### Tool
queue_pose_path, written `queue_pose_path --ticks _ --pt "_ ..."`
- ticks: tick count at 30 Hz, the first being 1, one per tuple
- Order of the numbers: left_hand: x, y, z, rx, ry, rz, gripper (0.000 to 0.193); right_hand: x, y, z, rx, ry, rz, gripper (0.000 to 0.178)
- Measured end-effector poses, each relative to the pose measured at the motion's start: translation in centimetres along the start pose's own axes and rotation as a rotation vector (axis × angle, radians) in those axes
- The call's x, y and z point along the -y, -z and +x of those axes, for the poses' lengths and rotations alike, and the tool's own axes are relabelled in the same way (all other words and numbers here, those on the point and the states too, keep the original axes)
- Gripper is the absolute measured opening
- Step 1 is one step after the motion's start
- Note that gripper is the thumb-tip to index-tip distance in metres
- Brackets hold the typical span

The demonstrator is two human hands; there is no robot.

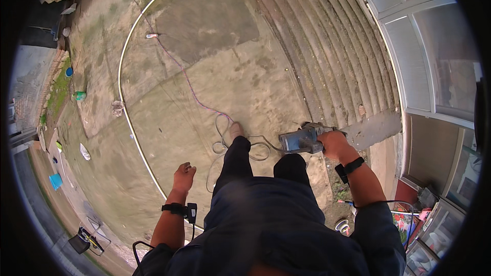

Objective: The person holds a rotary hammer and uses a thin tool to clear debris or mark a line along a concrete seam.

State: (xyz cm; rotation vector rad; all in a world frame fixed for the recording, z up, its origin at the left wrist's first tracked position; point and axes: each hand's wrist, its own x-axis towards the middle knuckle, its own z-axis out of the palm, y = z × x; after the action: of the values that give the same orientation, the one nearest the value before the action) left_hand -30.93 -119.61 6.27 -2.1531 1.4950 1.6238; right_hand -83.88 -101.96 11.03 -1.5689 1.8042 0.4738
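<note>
On my screen, the right hand (335, 144) is wrapped round the handle of 1 blue power tool (302, 139), near and right, just past the right knee (291, 166). I see the left hand (184, 176) on the left, half curled, holding nothing. A long cord (192, 88) lies farther off.

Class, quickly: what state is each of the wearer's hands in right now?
Left hand: open, fingers loosely bent, nothing visible in it.
Right hand: closed, holding the blue corded power tool.
</note>
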Motion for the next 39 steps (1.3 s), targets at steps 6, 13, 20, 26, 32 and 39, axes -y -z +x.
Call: queue_pose_path --ticks 6,13,20,26,32,39 --pt "-18.2 -2.2 3.2 0.264 -0.312 0.062 0.055 2.9 6.4 10.5 -0.089 0.227 -0.082 0.015" --pt "-34.6 -10.8 4.9 0.431 -0.638 0.371 0.061 5.7 12.2 22.4 -0.255 0.437 -0.034 0.007" --pt "-39.1 -14.0 14.2 0.290 -0.546 0.463 0.074 5.4 18.6 31.7 -0.366 0.564 -0.041 0.009" --pt "-41.7 -13.6 20.7 0.280 -0.606 0.422 0.078 4.5 22.0 38.2 -0.406 0.594 -0.097 0.007" --pt "-45.7 -12.7 28.1 0.442 -0.617 0.473 0.069 3.5 22.9 43.2 -0.451 0.510 0.014 0.010" --pt "-47.7 -12.6 33.8 0.585 -0.648 0.603 0.077 3.2 24.6 46.0 -0.275 0.368 0.065 0.008"
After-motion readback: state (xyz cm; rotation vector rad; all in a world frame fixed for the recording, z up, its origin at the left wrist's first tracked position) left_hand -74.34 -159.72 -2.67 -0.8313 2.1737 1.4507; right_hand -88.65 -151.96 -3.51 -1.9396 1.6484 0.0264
